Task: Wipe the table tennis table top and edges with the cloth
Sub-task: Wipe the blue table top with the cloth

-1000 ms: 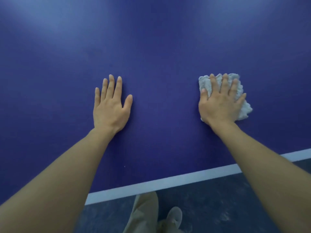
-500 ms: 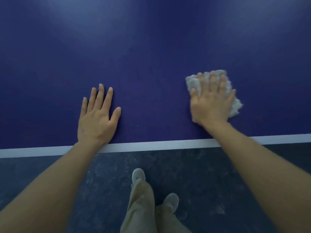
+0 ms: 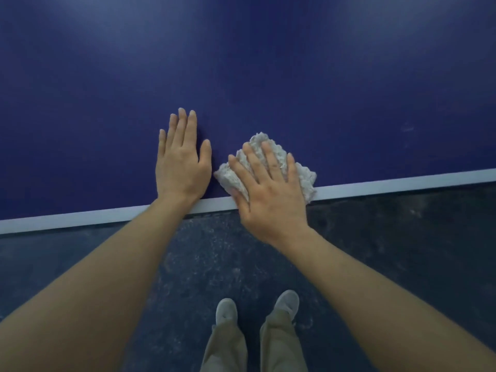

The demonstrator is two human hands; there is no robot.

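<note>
A dark blue-grey floor (image 3: pixel 402 251) fills the lower part of the head view. It is mottled all over with pale, chalky scuffs and specks (thickest in the middle of the view), and a smoother, darker patch shows toward the right. No wall, window or other furniture can be seen beyond the floor. The light is soft and diffuse, coming from above: the floor shows no hard shadows, only a dull, even sheen, dimmer along its far border.
</note>
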